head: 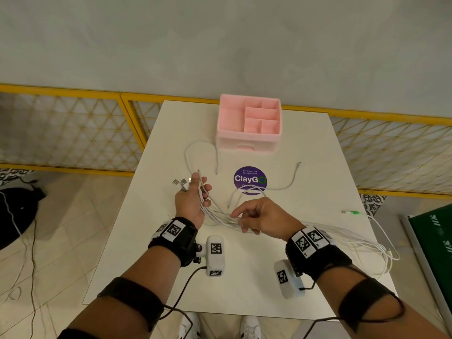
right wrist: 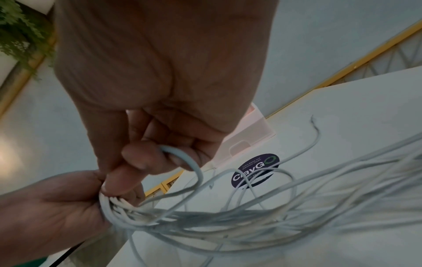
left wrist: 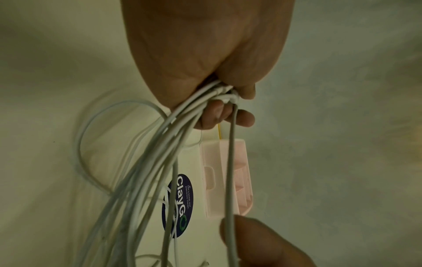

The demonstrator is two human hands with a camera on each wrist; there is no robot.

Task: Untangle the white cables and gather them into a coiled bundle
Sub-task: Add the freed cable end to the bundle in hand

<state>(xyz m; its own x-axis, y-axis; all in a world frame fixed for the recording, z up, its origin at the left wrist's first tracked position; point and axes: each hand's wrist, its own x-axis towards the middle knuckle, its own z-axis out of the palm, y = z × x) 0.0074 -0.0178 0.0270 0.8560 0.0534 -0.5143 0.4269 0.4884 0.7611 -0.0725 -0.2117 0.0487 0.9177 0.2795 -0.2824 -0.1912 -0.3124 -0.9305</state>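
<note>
Left hand [head: 193,199]: raised above the white table [head: 244,285], fingers curled round a sheaf of white cables [head: 220,215] near their plug ends; metal plugs [head: 179,183] poking out past the fingers to the left.
Right hand [head: 260,218]: just beside the left, thumb and forefinger pinching a single strand [right wrist: 182,159] into a small loop, other fingers loosely curled.
Cables, location: gathered at the left hand, then trailing rightward under the right wrist to a slack pile near the table's right edge; several loose ends spread on the table, one curl lying over the purple sticker [head: 250,177], one arc close to the pink organizer [head: 249,124], one green-tipped end [head: 352,212] well apart on the right.
Long axis: roughly left to right across the table, plug ends at the left, tails at the right.
Step in hand: probably mid-untangling, one strand drawn clear of the sheaf; coiling not yet begun.
Next move: likely needs the pinched strand run free along its length, left grip kept firm, then the tails looped back toward the left hand.
Risk: possible snagging where strands cross near the sticker.
</note>
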